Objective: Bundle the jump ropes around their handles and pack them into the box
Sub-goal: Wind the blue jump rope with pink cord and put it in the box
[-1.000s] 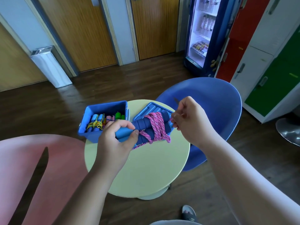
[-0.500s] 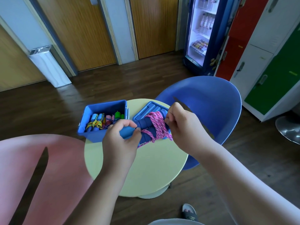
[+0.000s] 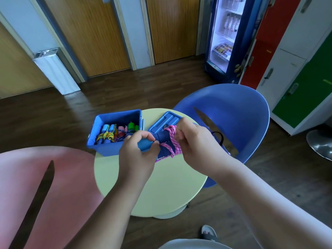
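Observation:
Over the round pale-yellow table [image 3: 161, 186] I hold a jump rope with blue handles [image 3: 162, 141] and a pink cord [image 3: 172, 141] wound around them. My left hand [image 3: 138, 153] grips the light-blue ends of the handles. My right hand [image 3: 195, 142] pinches the pink cord at the bundle's right side. An open blue box [image 3: 115, 150] stands at the table's far left and holds several bundled ropes [image 3: 115, 134] in yellow, blue, pink and green. Its blue lid [image 3: 165, 120] lies beside it, partly hidden behind my hands.
A blue chair [image 3: 239, 112] stands just right of the table with a black loop on its seat. A pink chair [image 3: 45, 186] is at the near left. Beyond are dark wood floor, doors, a drinks fridge [image 3: 231, 38] and coloured lockers.
My right hand has come down and left from the raised cord end onto the bundle, closing against my left hand. The bundle stays over the lid.

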